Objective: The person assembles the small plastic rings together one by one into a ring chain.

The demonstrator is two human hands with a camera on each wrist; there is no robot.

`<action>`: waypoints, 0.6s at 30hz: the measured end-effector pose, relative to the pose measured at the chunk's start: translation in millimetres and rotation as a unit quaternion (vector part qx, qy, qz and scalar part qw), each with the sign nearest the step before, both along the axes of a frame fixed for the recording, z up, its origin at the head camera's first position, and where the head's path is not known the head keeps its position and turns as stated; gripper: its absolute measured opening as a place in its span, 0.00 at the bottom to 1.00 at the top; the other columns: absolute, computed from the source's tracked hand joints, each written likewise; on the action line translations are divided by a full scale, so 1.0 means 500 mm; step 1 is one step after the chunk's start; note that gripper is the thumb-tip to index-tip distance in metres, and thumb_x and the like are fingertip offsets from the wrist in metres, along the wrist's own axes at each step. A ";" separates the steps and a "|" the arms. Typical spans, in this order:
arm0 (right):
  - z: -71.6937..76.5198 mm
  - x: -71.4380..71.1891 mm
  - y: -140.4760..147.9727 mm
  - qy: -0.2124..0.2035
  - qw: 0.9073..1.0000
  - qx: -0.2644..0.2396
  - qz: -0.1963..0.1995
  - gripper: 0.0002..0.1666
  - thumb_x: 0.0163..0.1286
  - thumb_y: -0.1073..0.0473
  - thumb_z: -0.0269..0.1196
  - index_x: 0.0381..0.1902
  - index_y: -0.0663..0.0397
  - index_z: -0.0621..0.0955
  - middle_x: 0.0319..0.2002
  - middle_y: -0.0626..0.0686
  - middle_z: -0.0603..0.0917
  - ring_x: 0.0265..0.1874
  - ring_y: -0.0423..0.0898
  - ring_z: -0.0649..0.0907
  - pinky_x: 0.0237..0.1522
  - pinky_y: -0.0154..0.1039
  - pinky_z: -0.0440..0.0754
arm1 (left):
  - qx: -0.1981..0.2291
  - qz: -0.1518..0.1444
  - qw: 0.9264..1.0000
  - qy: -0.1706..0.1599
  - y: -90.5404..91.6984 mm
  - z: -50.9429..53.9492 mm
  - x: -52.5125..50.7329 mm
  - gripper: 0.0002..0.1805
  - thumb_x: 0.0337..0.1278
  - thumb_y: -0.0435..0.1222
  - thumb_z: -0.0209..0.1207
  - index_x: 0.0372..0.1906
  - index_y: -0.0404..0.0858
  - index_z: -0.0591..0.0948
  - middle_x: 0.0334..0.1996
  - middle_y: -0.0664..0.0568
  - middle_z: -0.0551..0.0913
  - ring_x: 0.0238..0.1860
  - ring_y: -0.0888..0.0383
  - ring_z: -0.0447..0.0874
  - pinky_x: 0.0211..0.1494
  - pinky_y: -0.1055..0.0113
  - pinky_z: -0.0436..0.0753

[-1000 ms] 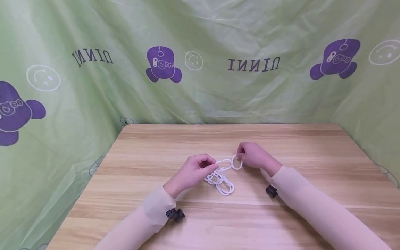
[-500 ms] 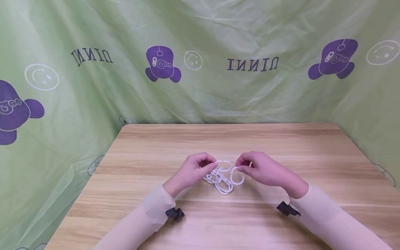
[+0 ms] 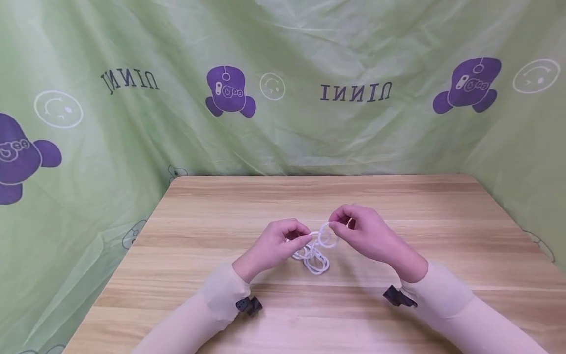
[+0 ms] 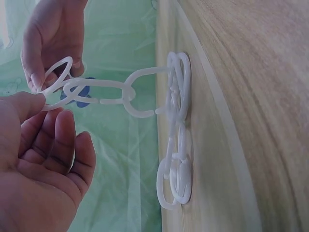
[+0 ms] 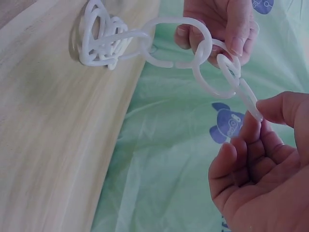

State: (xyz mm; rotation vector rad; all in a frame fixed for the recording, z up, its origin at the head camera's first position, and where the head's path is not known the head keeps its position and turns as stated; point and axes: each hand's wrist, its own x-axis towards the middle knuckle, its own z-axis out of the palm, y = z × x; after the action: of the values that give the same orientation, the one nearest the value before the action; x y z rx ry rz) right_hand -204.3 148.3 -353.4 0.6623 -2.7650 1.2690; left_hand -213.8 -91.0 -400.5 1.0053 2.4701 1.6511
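Note:
White plastic chain links, oval with a small gap in one side, are joined in a chain whose lower part lies heaped (image 4: 181, 179) on the table. My left hand (image 3: 275, 247) pinches the chain's raised end link (image 5: 211, 89) between thumb and forefinger. From there, linked rings slope down to the heap. My right hand (image 3: 369, 233) pinches a single link (image 5: 249, 100) by thumb and fingertip, just right of the left hand. This link meets the end link in both wrist views; whether it passes through its gap I cannot tell. Both pinched links are above the tabletop.
The wood-grain table (image 3: 212, 201) spreads around the hands. A green printed curtain (image 3: 292, 137) hangs behind it and along both sides. Small black devices (image 3: 248, 305) are strapped at both wrists.
My right hand came nearer, then moved left and slightly away with its link, which now overlaps the chain's end link. My left hand shifted only slightly and keeps its pinch.

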 end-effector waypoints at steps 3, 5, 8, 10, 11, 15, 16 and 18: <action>-0.006 0.000 -0.001 0.008 1.000 0.002 -0.007 0.02 0.67 0.58 0.65 0.36 0.50 0.83 0.31 0.46 0.80 0.29 0.46 0.76 0.31 0.38 0.75 | -0.005 -0.005 1.000 0.010 0.001 0.000 -0.001 0.04 0.63 0.34 0.63 0.37 0.37 0.85 0.30 0.58 0.82 0.32 0.52 0.80 0.37 0.61 0.82; -0.010 -0.001 -0.003 0.016 1.000 0.006 -0.009 0.02 0.68 0.58 0.65 0.36 0.50 0.83 0.31 0.46 0.80 0.30 0.45 0.76 0.33 0.38 0.76 | -0.011 -0.006 1.000 0.017 0.002 0.001 -0.001 0.03 0.63 0.33 0.63 0.37 0.38 0.85 0.30 0.58 0.82 0.32 0.55 0.80 0.37 0.63 0.82; -0.015 -0.001 -0.006 0.029 0.999 0.010 -0.010 0.04 0.68 0.57 0.65 0.36 0.51 0.83 0.31 0.45 0.80 0.31 0.44 0.76 0.34 0.39 0.76 | -0.017 -0.007 1.000 0.024 0.002 0.000 -0.001 0.03 0.63 0.33 0.63 0.37 0.38 0.85 0.30 0.58 0.82 0.32 0.60 0.80 0.38 0.66 0.81; -0.017 0.000 -0.008 0.041 0.999 0.014 -0.010 0.04 0.68 0.58 0.64 0.36 0.52 0.83 0.31 0.45 0.80 0.31 0.43 0.75 0.34 0.39 0.76 | -0.018 -0.007 0.999 0.026 0.002 -0.002 -0.001 0.03 0.63 0.33 0.63 0.37 0.38 0.85 0.30 0.59 0.82 0.32 0.63 0.79 0.38 0.67 0.81; -0.018 0.000 -0.009 0.048 0.999 0.015 -0.011 0.04 0.68 0.58 0.65 0.36 0.52 0.83 0.31 0.45 0.80 0.31 0.43 0.75 0.34 0.39 0.75 | -0.018 -0.007 0.999 0.025 0.002 -0.003 -0.002 0.02 0.63 0.33 0.63 0.37 0.38 0.85 0.30 0.59 0.82 0.32 0.63 0.79 0.38 0.67 0.81; -0.020 0.002 -0.012 0.077 0.997 0.021 -0.013 0.03 0.68 0.59 0.65 0.36 0.53 0.83 0.32 0.45 0.79 0.30 0.44 0.75 0.32 0.38 0.75 | -0.016 -0.009 1.000 0.023 0.000 -0.003 -0.001 0.02 0.63 0.33 0.63 0.37 0.39 0.85 0.31 0.58 0.82 0.32 0.61 0.80 0.38 0.65 0.82; -0.021 0.002 -0.012 0.084 0.996 0.021 -0.014 0.03 0.67 0.60 0.64 0.36 0.53 0.83 0.32 0.45 0.79 0.29 0.45 0.75 0.31 0.38 0.74 | -0.015 -0.009 1.000 0.022 0.000 -0.003 -0.001 0.02 0.63 0.33 0.63 0.37 0.39 0.85 0.31 0.58 0.82 0.32 0.61 0.80 0.38 0.65 0.82; -0.023 0.002 -0.015 0.094 0.995 0.022 -0.016 0.02 0.67 0.60 0.64 0.35 0.53 0.83 0.31 0.45 0.79 0.29 0.47 0.75 0.31 0.38 0.74 | -0.013 -0.014 1.000 0.022 0.000 -0.003 0.000 0.02 0.63 0.33 0.63 0.37 0.39 0.85 0.31 0.58 0.82 0.32 0.60 0.79 0.38 0.65 0.81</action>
State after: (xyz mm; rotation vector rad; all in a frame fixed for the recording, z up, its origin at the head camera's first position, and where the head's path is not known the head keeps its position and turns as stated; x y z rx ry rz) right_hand -203.3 141.0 -364.8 0.6981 -2.6460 1.0818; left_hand -213.9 -90.7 -401.9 1.0795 2.4861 1.6023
